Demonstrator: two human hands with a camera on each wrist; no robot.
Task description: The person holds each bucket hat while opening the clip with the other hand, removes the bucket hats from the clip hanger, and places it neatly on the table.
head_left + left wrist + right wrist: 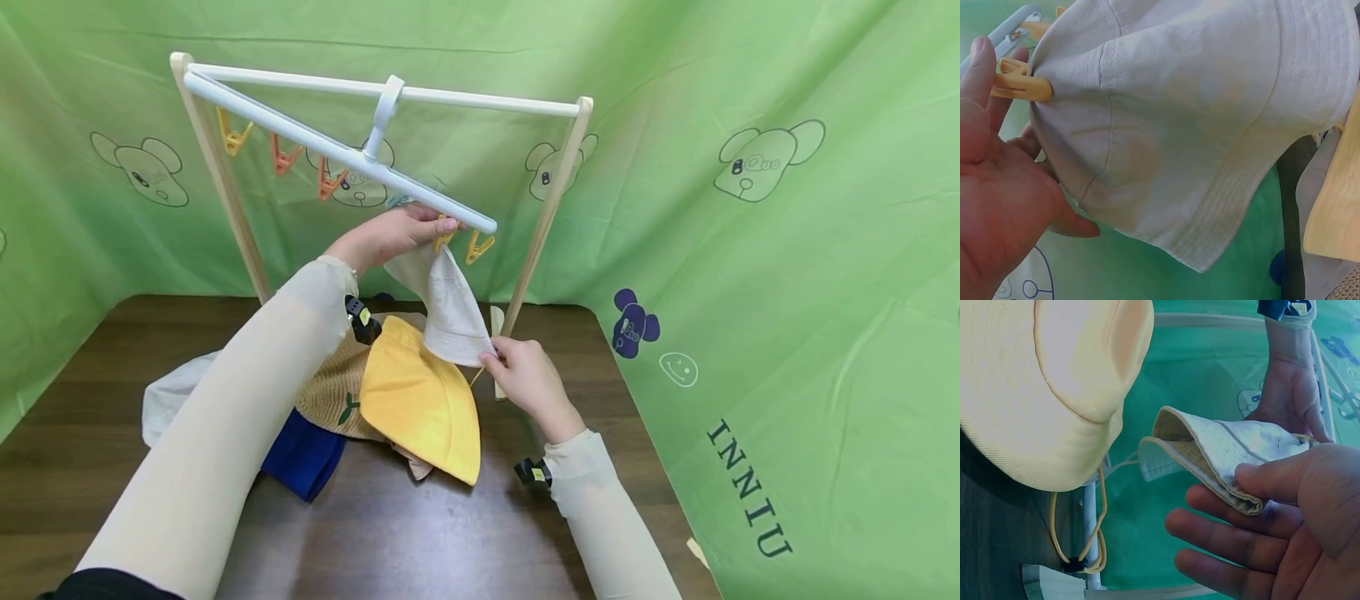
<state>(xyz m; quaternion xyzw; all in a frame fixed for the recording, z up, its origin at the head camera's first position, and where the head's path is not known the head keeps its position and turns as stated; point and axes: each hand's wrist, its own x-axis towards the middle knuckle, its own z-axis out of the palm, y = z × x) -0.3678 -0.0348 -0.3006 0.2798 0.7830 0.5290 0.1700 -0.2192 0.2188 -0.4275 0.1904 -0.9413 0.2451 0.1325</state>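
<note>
A white bucket hat (456, 312) hangs crown-up from a yellow clip (1025, 86) on the pale blue clip hanger (300, 129). My left hand (397, 237) pinches that clip between thumb and fingers; in the left wrist view its jaws sit on the fabric of the crown. Lower down, my right hand (528, 379) pinches the hat's folded brim between thumb and index finger, the other fingers loosely extended beneath, as the right wrist view shows. Just below lies a yellow bucket hat (420, 392), its cord (1102, 531) visible in the right wrist view.
The hanger hooks over the white bar (480, 100) of a wooden-legged rack. Several other clips, including an orange clip (283, 155), dangle from it. A tan knitted hat (330, 392), a blue cloth item (307, 454) and a whitish fabric item (168, 396) lie on the dark table (390, 542).
</note>
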